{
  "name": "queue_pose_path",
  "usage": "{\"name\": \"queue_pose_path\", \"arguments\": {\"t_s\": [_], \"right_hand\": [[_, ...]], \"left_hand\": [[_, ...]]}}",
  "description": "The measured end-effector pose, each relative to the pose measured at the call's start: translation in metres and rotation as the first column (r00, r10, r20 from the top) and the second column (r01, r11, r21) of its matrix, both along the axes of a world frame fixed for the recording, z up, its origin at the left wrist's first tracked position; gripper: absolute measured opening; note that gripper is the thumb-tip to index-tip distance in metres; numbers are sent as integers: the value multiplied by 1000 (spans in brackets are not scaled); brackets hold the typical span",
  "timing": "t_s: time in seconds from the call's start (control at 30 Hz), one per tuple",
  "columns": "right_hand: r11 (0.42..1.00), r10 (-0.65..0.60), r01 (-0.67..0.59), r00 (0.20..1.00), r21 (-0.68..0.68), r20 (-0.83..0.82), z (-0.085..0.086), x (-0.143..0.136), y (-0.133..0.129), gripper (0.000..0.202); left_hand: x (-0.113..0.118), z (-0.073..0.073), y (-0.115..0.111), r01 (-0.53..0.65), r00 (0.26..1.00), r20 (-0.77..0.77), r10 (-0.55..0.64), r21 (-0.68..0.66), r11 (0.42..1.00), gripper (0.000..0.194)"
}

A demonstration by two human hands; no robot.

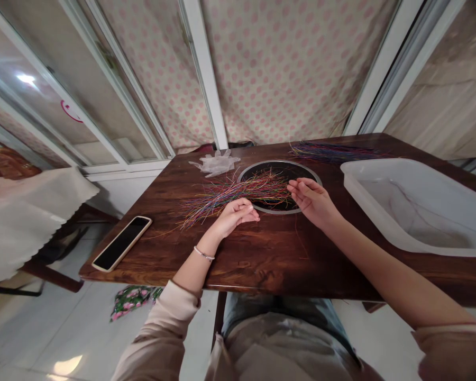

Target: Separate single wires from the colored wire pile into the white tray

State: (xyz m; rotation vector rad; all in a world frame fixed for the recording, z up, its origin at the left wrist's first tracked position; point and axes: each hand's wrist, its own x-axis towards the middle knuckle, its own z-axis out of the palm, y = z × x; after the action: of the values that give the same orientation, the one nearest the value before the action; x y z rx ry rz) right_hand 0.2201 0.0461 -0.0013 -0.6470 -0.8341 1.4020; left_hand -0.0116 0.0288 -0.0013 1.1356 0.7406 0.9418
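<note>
Left hand [235, 217]: fingers were curled, grip could not be determined
Right hand [312, 202]: fingertips were bunched, contents could not be determined
Coloured wires [238, 191]: lay just beyond left hand

On my feed, the left hand [238, 216] is beside wires [218, 194], the right hand [311, 200] by a disc [297, 170]; tub [365, 212] right, phone [122, 243] near left.
</note>
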Motion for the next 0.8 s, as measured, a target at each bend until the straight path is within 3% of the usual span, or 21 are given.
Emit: {"name": "queue_pose_path", "arguments": {"t_s": [0.27,0.57,0.73,0.8], "right_hand": [[998,-56,56,998,17,-23,-2,3,4,15],[987,-161,161,985,0,-70,2,9,8,12],[972,-235,231,968,-48,-92,3,18,15,11],[975,-202,193,976,-109,-82,4,17,15,13]], "left_hand": [[-4,-1,6,-216,975,42,220,-81,973,29],[-10,-3,14,-403,902,78,425,-205,892,14],[-16,-4,17,-432,882,108,459,-205,878,15],[-16,-2,16,-414,890,123,440,-192,890,15]]}}
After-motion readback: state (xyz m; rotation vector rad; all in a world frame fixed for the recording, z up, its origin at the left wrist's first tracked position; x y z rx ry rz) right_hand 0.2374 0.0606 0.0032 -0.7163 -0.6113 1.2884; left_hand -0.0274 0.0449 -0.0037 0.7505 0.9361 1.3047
